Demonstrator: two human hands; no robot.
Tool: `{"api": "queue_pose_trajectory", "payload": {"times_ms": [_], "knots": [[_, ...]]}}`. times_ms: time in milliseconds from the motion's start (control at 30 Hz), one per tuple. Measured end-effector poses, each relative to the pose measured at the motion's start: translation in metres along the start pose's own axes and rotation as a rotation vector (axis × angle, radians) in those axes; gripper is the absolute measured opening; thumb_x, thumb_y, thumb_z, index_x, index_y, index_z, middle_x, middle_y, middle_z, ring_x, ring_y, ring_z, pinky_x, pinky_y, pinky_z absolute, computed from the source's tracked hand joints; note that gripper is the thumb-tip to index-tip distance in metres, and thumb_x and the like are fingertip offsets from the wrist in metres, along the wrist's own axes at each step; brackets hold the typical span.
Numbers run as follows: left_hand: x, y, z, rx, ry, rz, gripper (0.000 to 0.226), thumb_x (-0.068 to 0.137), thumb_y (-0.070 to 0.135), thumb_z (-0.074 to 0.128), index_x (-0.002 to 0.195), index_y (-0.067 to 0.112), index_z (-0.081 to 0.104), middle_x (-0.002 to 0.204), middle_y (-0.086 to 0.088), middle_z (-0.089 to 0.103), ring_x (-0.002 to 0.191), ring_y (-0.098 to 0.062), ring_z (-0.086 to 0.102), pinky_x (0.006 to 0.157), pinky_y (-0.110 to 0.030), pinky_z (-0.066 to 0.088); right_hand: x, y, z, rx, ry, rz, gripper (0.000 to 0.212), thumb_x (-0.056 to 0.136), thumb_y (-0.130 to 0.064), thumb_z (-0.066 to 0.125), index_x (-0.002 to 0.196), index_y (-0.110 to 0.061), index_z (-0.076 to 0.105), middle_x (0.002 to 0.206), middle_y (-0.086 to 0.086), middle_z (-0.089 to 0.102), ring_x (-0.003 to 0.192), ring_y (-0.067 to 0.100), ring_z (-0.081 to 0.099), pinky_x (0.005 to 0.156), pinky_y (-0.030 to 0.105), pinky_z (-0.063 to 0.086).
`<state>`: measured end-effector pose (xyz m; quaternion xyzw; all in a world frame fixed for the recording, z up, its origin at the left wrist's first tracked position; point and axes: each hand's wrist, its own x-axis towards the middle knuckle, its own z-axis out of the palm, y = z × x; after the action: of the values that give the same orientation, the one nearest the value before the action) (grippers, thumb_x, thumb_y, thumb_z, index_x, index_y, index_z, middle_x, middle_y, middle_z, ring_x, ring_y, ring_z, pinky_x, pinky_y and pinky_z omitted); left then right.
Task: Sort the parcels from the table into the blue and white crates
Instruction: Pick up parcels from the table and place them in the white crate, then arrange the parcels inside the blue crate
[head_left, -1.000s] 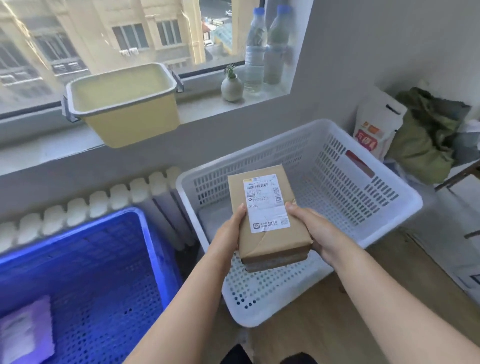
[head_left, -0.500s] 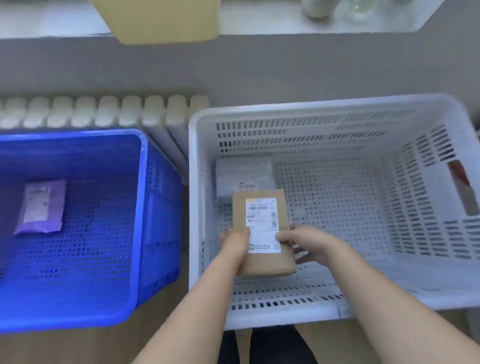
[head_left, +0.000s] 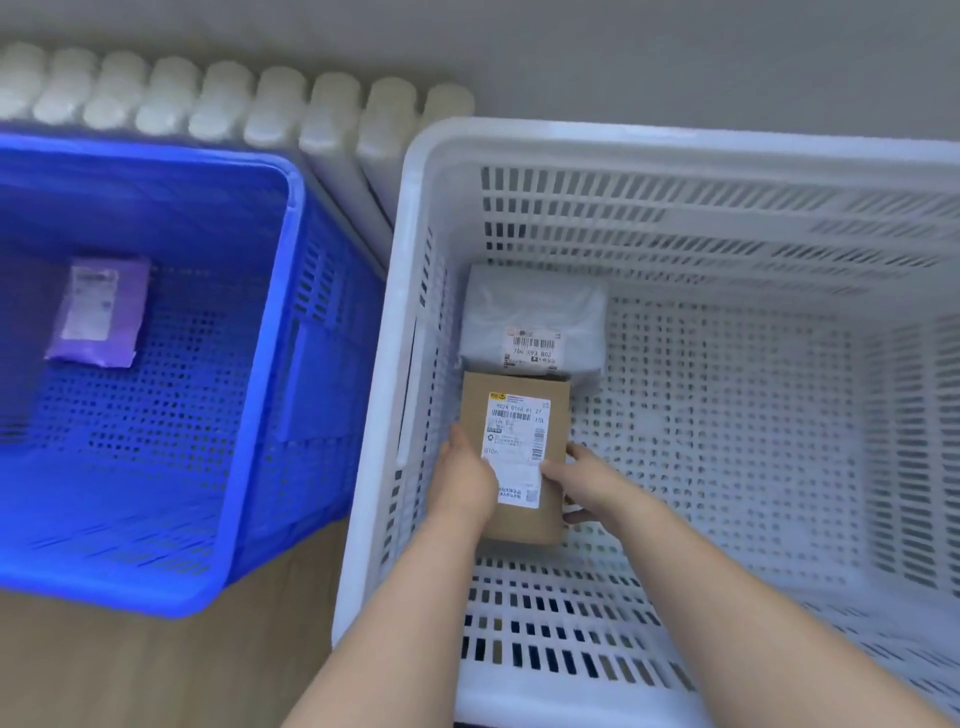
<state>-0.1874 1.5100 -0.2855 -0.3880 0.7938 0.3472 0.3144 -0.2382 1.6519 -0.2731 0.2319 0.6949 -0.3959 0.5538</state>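
A brown cardboard parcel (head_left: 519, 395) with a white label is low inside the white crate (head_left: 675, 150), near its left wall. My left hand (head_left: 465, 478) grips its left edge and my right hand (head_left: 582, 480) grips its right edge. Just beyond it a grey plastic mailer (head_left: 535, 312) lies on the crate floor, touching or nearly touching the box. The blue crate (head_left: 291, 218) stands to the left and holds a purple mailer (head_left: 101, 312) on its floor.
A white radiator (head_left: 234, 98) runs along the grey wall behind both crates. Wooden floor (head_left: 130, 670) shows in front of the blue crate. Much of the white crate's perforated floor to the right of the parcels is bare.
I have lowered the brown parcel from above the white crate's rim down into it, next to the grey mailer. My view has tilted down, away from the window.
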Motion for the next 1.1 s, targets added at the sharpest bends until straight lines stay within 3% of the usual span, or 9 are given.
{"api": "queue_pose_trajectory", "payload": {"times_ms": [167, 333, 567, 633, 733, 800, 900, 1000, 1100], "knots": [[-0.008, -0.001, -0.005, 0.268, 0.126, 0.167, 0.055, 0.095, 0.001, 0.040, 0.149, 0.010, 0.033, 0.154, -0.010, 0.032, 0.132, -0.027, 0.045, 0.104, -0.040, 0.045, 0.000, -0.003, 0.004, -0.017, -0.001, -0.006, 0.043, 0.104, -0.023, 0.049, 0.144, -0.014, 0.037, 0.110, 0.002, 0.055, 0.100, 0.025, 0.058, 0.092, 0.043, 0.054], [-0.014, 0.007, -0.006, 0.421, 0.168, 0.369, 0.054, 0.095, 0.004, 0.046, 0.149, 0.012, 0.037, 0.161, -0.006, 0.023, 0.146, -0.023, 0.025, 0.109, -0.038, 0.039, 0.005, -0.004, 0.012, 0.001, -0.014, -0.039, 0.034, 0.106, -0.024, 0.043, 0.139, -0.016, 0.045, 0.092, -0.006, 0.057, 0.095, 0.025, 0.061, 0.093, 0.043, 0.055], [-0.016, 0.004, -0.006, 0.472, 0.050, 0.330, 0.065, 0.098, 0.008, 0.051, 0.156, 0.010, 0.023, 0.166, -0.005, 0.005, 0.153, -0.020, 0.007, 0.114, -0.034, 0.031, 0.010, 0.005, 0.013, -0.308, 0.095, -0.150, 0.051, 0.105, -0.037, 0.040, 0.151, -0.016, 0.034, 0.139, 0.006, 0.055, 0.104, 0.022, 0.057, 0.084, 0.032, 0.044], [-0.015, 0.005, -0.007, 0.479, 0.013, 0.315, 0.066, 0.097, 0.005, 0.049, 0.157, 0.009, 0.020, 0.167, -0.005, 0.003, 0.153, -0.020, 0.005, 0.116, -0.035, 0.028, 0.009, 0.007, 0.011, -0.326, 0.115, -0.129, 0.058, 0.104, -0.040, 0.043, 0.154, -0.014, 0.029, 0.145, 0.008, 0.051, 0.093, 0.018, 0.056, 0.080, 0.030, 0.041], [-0.020, 0.006, -0.012, 0.486, -0.055, 0.284, 0.071, 0.096, 0.002, 0.046, 0.159, 0.010, 0.012, 0.167, -0.006, 0.000, 0.153, -0.023, 0.005, 0.121, -0.037, 0.023, 0.000, 0.003, 0.004, -0.325, 0.165, -0.121, 0.063, 0.103, -0.041, 0.046, 0.155, -0.011, 0.026, 0.147, 0.011, 0.047, 0.107, 0.024, 0.057, 0.081, 0.032, 0.042], [-0.027, 0.008, -0.016, 0.442, -0.077, 0.242, 0.073, 0.094, 0.001, 0.046, 0.159, 0.013, 0.012, 0.167, -0.006, 0.003, 0.151, -0.026, 0.013, 0.120, -0.039, 0.025, -0.013, -0.005, -0.002, -0.328, 0.200, -0.161, 0.057, 0.104, -0.040, 0.041, 0.152, -0.011, 0.033, 0.135, 0.012, 0.057, 0.102, 0.026, 0.061, 0.079, 0.033, 0.046], [-0.048, 0.019, -0.028, 0.361, -0.072, 0.235, 0.076, 0.092, -0.003, 0.043, 0.159, 0.015, 0.013, 0.166, -0.004, 0.005, 0.150, -0.027, 0.018, 0.119, -0.041, 0.027, -0.036, -0.020, -0.010, -0.296, 0.248, -0.205, 0.046, 0.105, -0.038, 0.038, 0.140, -0.010, 0.047, 0.081, 0.004, 0.059, 0.065, 0.019, 0.053, 0.060, 0.028, 0.039], [-0.075, 0.035, -0.047, 0.261, -0.037, 0.304, 0.076, 0.092, -0.005, 0.043, 0.159, 0.015, 0.015, 0.167, -0.004, 0.006, 0.152, -0.025, 0.014, 0.120, -0.041, 0.025, -0.062, -0.035, -0.017, -0.278, 0.311, -0.291, 0.041, 0.105, -0.037, 0.039, 0.122, -0.005, 0.059, 0.077, 0.003, 0.054, 0.071, 0.020, 0.052, 0.070, 0.032, 0.040], [-0.102, 0.051, -0.070, 0.191, 0.044, 0.416, 0.063, 0.096, -0.001, 0.036, 0.156, 0.015, 0.025, 0.163, -0.003, 0.019, 0.146, -0.024, 0.027, 0.116, -0.038, 0.031, -0.095, -0.052, -0.018, -0.252, 0.355, -0.357, 0.036, 0.105, -0.034, 0.041, 0.109, -0.004, 0.060, 0.079, 0.004, 0.054, 0.065, 0.019, 0.047, 0.068, 0.031, 0.039]]}}
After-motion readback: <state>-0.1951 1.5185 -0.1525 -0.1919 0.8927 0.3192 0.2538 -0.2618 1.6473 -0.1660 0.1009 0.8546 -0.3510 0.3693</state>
